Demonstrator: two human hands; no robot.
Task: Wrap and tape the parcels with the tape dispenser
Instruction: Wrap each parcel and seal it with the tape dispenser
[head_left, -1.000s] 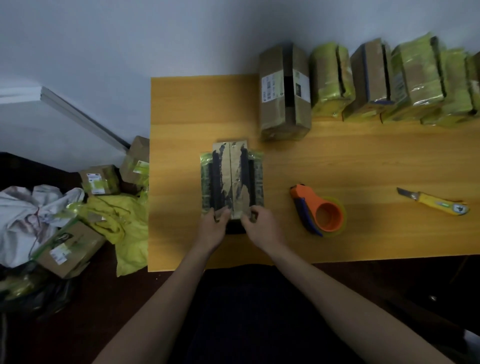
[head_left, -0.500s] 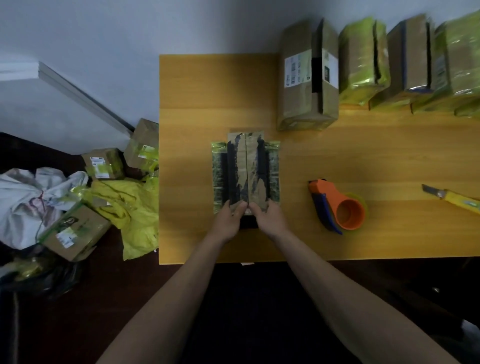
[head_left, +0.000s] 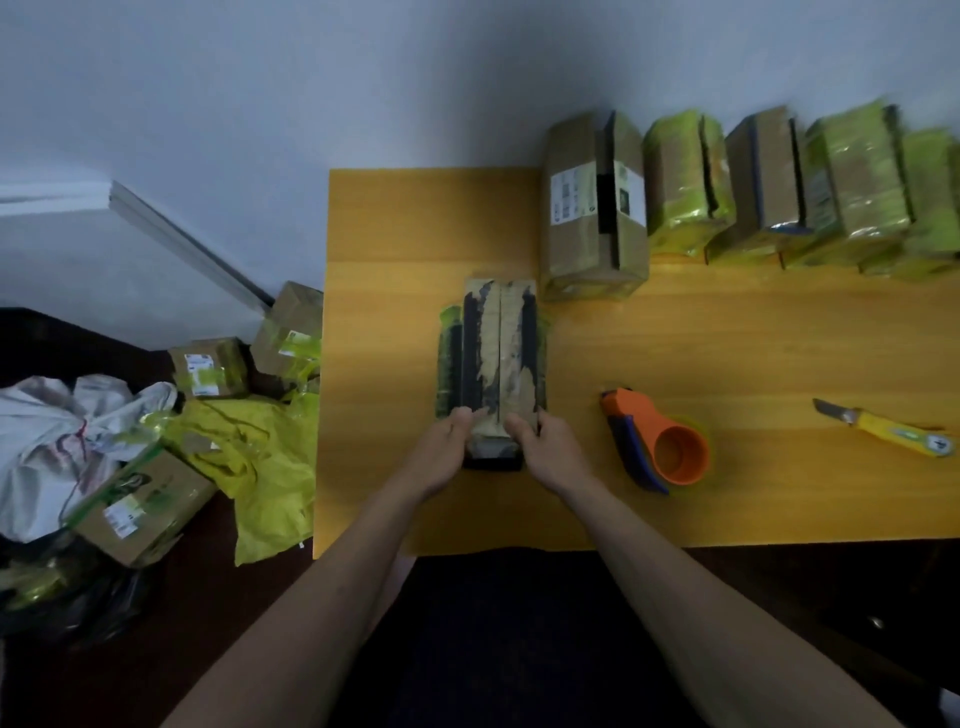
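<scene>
A long cardboard parcel (head_left: 500, 348) with torn black tape strips and green wrap on its sides lies on the orange table (head_left: 727, 353), its two top flaps closed together. My left hand (head_left: 441, 447) and my right hand (head_left: 550, 449) hold its near end, thumbs pressing down on the flaps and fingers curled round the sides. The orange and blue tape dispenser (head_left: 657, 441) lies on the table to the right of my right hand, untouched.
A yellow utility knife (head_left: 893, 428) lies far right. A row of parcels (head_left: 769, 187), most wrapped in green film, stands along the table's back edge, with a brown box (head_left: 592, 208) at its left. More boxes (head_left: 140, 499), yellow bags and white cloth lie on the floor left.
Both hands have spread slightly apart toward the parcel's near corners, and the side flaps now stand closer against the box. The camera view shifted.
</scene>
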